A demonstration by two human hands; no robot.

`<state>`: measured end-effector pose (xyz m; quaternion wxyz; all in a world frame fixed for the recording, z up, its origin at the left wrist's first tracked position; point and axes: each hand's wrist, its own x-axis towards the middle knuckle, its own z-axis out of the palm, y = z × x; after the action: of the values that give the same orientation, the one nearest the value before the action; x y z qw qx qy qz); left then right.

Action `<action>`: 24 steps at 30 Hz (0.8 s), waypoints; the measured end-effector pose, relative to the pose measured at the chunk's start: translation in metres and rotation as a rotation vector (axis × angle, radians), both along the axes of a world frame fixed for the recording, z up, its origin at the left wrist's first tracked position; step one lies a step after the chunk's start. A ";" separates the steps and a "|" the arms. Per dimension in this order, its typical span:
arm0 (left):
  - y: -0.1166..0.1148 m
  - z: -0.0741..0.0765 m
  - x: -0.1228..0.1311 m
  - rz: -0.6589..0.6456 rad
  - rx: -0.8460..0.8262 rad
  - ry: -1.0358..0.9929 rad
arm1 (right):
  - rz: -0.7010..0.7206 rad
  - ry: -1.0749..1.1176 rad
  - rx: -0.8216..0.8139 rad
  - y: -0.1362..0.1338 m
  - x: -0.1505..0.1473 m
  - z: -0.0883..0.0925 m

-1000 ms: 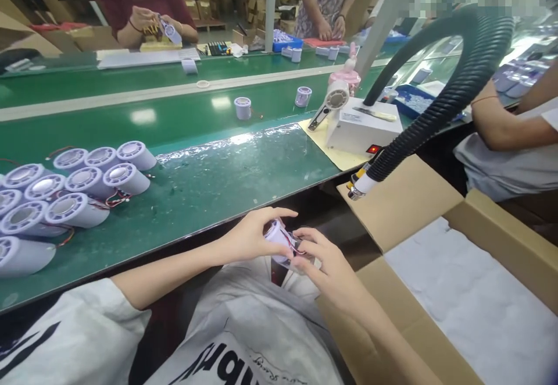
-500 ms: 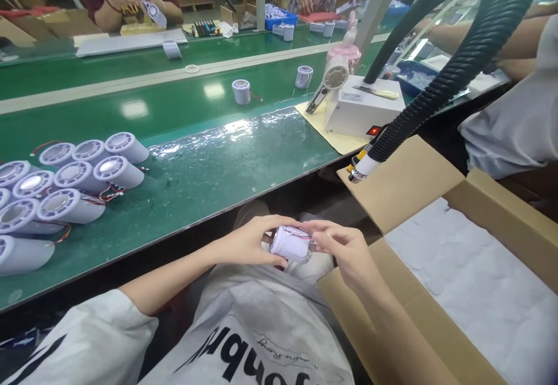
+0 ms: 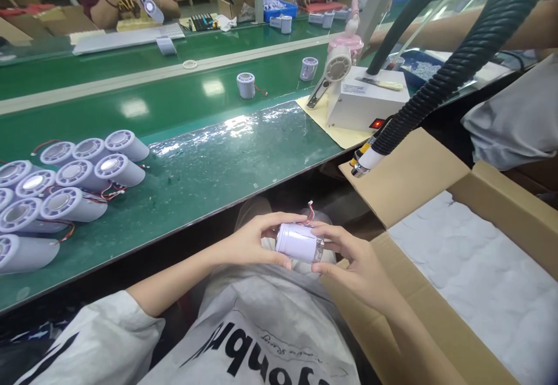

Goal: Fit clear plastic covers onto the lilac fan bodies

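Above my lap, a lavender cylindrical fan housing (image 3: 298,242) lies on its side between both hands. My left hand (image 3: 260,241) is closed around its ringed left end, fingers over the top and thumb below. At the other end, which looks clear and clasped, my right hand (image 3: 344,249) grips with fingers on top and thumb underneath. Thin red and white wires (image 3: 311,213) with a small white plug stick up from the top side. More housings of the same kind (image 3: 72,205) lie grouped on the green bench at the left, several with wires trailing.
Right of me stands an open cardboard box (image 3: 429,309) with white sheeting inside. A black ribbed hose (image 3: 462,65) arches over it from behind a white device (image 3: 370,103) with a lit red switch. A handheld fan (image 3: 335,71) leans there. Across the green conveyor (image 3: 174,97), co-workers handle parts.
My right hand has gone from pinching at the wires to gripping the housing's right end. The wires, previously lying along the body, now stand up. The housing has turned and shifted slightly right.
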<state>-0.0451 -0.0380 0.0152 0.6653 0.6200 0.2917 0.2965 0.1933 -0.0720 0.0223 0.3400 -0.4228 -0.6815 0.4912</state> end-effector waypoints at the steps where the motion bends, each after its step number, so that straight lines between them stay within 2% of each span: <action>1: 0.000 0.001 0.000 -0.002 0.027 -0.001 | 0.004 0.019 -0.027 0.000 0.000 0.002; 4: -0.002 0.003 -0.001 -0.015 0.039 -0.019 | -0.001 0.049 -0.117 -0.001 0.001 0.007; 7: 0.000 0.003 0.001 -0.033 -0.096 -0.060 | -0.017 0.105 -0.158 -0.001 0.002 0.003; 9: 0.008 -0.002 0.007 -0.013 -0.216 -0.089 | -0.055 0.205 -0.147 0.001 0.003 -0.007; 13: 0.049 -0.021 0.042 0.078 -0.348 -0.164 | -0.302 0.466 -0.114 0.015 0.009 -0.043; 17: 0.104 -0.032 0.093 0.033 -0.326 -0.217 | -0.538 0.548 0.011 0.049 0.025 -0.075; 20: 0.132 -0.028 0.115 -0.050 -0.282 -0.209 | -0.594 0.545 0.078 0.074 0.038 -0.085; 24: 0.144 -0.023 0.112 -0.078 -0.248 -0.163 | -0.564 0.540 0.099 0.090 0.042 -0.083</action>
<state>0.0674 0.1062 -0.0077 0.7693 0.5178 0.2468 0.2812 0.2357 0.0184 -0.0610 0.6485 -0.4320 -0.4476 0.4387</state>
